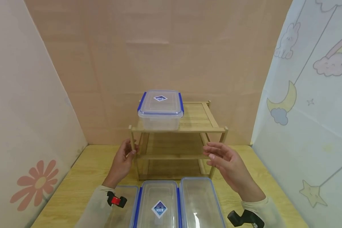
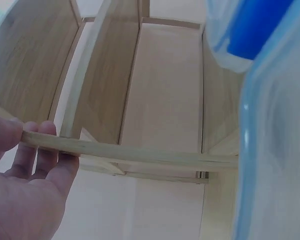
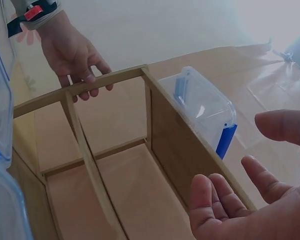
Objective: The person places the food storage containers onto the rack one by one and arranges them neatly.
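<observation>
Left box, middle box and right box, all clear plastic, lie nearest, before the wooden rack. The left hand grips the rack's left front post; the right hand, loosely spread, holds nothing beside the right end. A one-sided pull could tilt the rack and slide off the top box, on its top left. Every box looks empty.
</observation>
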A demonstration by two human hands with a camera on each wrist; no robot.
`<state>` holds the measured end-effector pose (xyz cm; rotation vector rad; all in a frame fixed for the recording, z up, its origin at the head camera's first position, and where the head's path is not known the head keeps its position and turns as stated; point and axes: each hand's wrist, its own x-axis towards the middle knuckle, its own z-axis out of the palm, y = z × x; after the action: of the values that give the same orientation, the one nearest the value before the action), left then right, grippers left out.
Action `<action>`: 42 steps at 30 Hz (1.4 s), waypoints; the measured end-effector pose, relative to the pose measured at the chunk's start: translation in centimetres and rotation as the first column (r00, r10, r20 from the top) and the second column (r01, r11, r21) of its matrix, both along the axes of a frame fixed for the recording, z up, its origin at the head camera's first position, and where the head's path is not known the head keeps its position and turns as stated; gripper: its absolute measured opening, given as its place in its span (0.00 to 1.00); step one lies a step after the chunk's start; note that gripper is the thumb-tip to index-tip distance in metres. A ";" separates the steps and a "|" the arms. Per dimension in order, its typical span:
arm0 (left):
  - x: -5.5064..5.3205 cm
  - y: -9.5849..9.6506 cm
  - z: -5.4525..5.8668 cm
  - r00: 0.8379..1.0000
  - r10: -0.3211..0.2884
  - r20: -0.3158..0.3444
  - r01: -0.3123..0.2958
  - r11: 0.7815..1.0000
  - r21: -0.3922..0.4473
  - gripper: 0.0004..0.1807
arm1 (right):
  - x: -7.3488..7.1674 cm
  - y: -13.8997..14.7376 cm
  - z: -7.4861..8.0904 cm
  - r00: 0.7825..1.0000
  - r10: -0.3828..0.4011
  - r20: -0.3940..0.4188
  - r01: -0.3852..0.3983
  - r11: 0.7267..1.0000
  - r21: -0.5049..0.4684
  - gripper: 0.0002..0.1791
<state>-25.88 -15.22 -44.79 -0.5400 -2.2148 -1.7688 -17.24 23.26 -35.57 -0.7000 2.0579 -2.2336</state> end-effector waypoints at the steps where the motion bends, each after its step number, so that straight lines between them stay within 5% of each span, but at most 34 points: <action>1: 0.0 0.0 0.0 1.000 0.001 -0.005 -0.001 1.000 -0.005 0.21 | 0.1 0.2 -0.4 1.000 -0.008 0.011 0.008 1.000 0.008 0.21; 15: -0.6 -0.1 0.3 0.996 0.006 -0.089 -0.015 0.995 -0.100 0.20 | 0.0 2.6 -5.6 0.984 -0.100 0.150 0.086 0.992 0.097 0.21; 22: -1.0 -0.1 0.5 0.994 -0.033 -0.106 0.024 0.996 -0.083 0.21 | -0.2 3.8 -8.0 0.961 -0.207 0.182 0.165 0.962 0.219 0.24; 27: -0.8 -0.5 0.6 0.993 -0.005 -0.118 -0.010 0.992 -0.127 0.19 | -0.2 4.9 -9.8 0.941 -0.266 0.210 0.198 0.934 0.296 0.25; 34: -0.5 -0.7 0.6 0.993 -0.012 -0.116 -0.003 0.992 -0.126 0.20 | 0.8 5.8 -12.7 0.907 -0.317 0.278 0.218 0.917 0.335 0.26; 42: -0.4 -0.2 0.1 0.994 -0.040 -0.097 0.033 0.996 -0.078 0.22 | 2.7 5.3 -14.4 0.902 -0.296 0.314 0.158 0.904 0.398 0.29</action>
<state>-26.32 -15.46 -44.70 -0.6734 -2.2258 -1.6423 -14.54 28.60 -49.96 -0.0012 2.3432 -1.8052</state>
